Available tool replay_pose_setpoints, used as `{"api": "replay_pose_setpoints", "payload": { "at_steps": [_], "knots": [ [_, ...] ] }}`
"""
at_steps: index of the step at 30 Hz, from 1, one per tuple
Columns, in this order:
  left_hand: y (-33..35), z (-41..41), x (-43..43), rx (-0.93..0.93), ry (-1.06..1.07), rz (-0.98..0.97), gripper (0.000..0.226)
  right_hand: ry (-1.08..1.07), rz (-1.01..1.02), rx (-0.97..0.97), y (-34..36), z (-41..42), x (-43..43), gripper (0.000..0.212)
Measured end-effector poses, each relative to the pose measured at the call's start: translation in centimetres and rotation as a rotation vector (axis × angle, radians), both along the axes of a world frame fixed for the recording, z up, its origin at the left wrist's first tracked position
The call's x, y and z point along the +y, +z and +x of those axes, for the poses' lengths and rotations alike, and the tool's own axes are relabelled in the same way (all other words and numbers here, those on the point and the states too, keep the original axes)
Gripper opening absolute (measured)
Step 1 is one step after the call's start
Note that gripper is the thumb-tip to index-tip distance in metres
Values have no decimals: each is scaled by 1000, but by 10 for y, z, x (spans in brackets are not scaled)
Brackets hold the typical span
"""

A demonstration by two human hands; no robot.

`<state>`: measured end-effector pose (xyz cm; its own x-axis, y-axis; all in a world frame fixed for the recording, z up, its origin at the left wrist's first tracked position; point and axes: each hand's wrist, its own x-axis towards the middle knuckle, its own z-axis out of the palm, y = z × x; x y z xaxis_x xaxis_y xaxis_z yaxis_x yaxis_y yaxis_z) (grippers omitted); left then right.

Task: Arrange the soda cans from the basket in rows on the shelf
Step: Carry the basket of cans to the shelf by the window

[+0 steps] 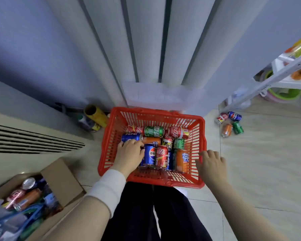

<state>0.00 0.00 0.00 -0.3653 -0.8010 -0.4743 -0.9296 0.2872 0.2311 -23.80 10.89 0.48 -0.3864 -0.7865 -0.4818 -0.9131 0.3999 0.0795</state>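
The soda cans (161, 156) lie packed in the bottom of a red basket (163, 179) that stands on the tiled floor (261, 162) just ahead of the person's dark-trousered legs (172, 214). Red, green, blue and orange ones are mixed, some on their sides along the far wall, others on end nearer the front.

The left hand (129, 152) reaches down into the basket's left half, palm down, wrist straight, with a white cuff (108, 186) on the forearm. Its fingers bend over the cans there, the tips against a blue can (130, 137) lying on its side; whether they clasp anything cannot be told, as the hand hides what is under it.

The right hand (212, 162) is outside the basket at its right wall, back of the hand up, bent fingers reaching over the rim. Blur keeps me from telling whether they grip it or only touch.

Well apart to the right, four loose cans (230, 123) lie on the floor near the foot of a white shelf (274, 75), which holds coloured goods. A cardboard box (59, 174) with more cans sits open at lower left, and a yellow roll (96, 115) lies by the wall behind the basket
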Motion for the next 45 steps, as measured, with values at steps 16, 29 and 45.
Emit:
{"api": "replay_pose_setpoints", "payload": {
  "at_steps": [16,29,45],
  "knots": [
    [-61,89,-36,200,587,269,45,-760,-159,-268,-59,-6,3,53],
    [-131,94,-32,329,868,100,64,-966,-303,-400,-129,-13,-8,61],
    [-174,112,-64,393,823,-68,55,-1059,-411,-534,-166,-44,-24,54]
  ]
}}
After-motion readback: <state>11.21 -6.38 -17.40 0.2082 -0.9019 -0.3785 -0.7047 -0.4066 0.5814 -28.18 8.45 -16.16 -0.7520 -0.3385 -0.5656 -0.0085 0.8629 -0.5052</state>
